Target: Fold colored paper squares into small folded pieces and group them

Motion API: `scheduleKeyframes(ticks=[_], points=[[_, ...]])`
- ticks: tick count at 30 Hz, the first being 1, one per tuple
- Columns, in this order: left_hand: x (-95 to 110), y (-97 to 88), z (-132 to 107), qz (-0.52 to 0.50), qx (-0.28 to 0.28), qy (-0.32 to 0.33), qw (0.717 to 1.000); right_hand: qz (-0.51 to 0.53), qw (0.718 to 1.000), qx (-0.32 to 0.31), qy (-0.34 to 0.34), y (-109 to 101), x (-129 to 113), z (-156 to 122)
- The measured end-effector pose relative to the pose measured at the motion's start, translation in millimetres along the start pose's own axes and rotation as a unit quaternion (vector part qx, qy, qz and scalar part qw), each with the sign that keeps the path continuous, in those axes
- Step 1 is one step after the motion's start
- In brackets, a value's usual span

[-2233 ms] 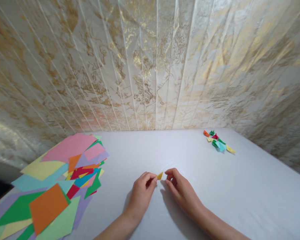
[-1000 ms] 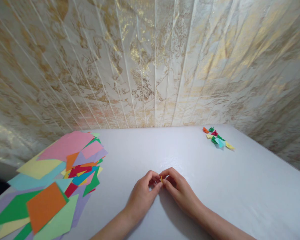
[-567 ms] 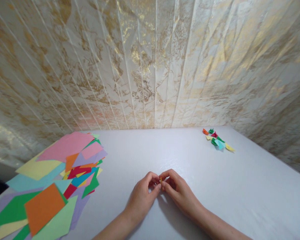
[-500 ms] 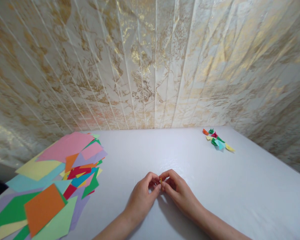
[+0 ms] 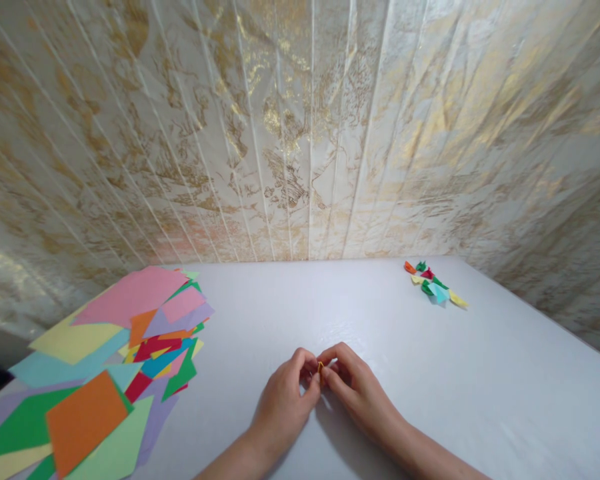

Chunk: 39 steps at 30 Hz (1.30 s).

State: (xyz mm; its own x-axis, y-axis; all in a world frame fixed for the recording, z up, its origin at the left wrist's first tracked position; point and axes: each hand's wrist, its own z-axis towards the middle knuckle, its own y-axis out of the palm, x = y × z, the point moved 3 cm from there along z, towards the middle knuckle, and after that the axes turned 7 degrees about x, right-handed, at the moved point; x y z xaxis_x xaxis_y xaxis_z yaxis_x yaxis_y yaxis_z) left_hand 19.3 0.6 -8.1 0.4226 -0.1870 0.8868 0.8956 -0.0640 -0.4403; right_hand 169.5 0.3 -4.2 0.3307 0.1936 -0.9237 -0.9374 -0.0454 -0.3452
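Observation:
A tiny folded yellow paper piece [image 5: 321,367] is pinched between both hands low at the table's middle. My left hand [image 5: 287,407] closes its thumb and fingers on it from the left. My right hand [image 5: 357,393] pinches it from the right, fingertips touching those of the left. Only a sliver of the paper shows between the fingertips. Both hands rest on or just above the white table [image 5: 480,387].
A loose pile of coloured paper sheets [image 5: 105,373] covers the table's left side. A small cluster of folded coloured paper pieces [image 5: 435,285] lies at the far right. A cream and gold patterned wall [image 5: 300,133] stands behind the table.
The yellow piece, held open as a small triangle between separated hands 2.2 s ago, is now squeezed between touching fingertips. The hands have drawn slightly nearer to me.

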Motion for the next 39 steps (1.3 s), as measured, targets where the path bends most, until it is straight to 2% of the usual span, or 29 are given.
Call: scheduleKeyframes(ticks=[7,22,31,39], points=[[-3.0,2.2,-2.7,0.023,0.023,-0.019,0.999,-0.010,1.000,0.008,-0.018,2.7,-7.0,-1.1],[1.0,4.0,-4.3,-0.021,0.003,-0.016,1.000,0.010,1.000,-0.009,0.006,7.8,-6.7,-3.0],[4.3,0.3,-1.4,-0.043,0.045,-0.045,0.997,-0.027,1.000,0.009,-0.002,7.3,-3.8,-3.5],[3.4,1.7,0.1,-0.124,0.027,-0.053,0.991,-0.041,0.999,0.004,-0.025,5.6,-6.1,-2.8]])
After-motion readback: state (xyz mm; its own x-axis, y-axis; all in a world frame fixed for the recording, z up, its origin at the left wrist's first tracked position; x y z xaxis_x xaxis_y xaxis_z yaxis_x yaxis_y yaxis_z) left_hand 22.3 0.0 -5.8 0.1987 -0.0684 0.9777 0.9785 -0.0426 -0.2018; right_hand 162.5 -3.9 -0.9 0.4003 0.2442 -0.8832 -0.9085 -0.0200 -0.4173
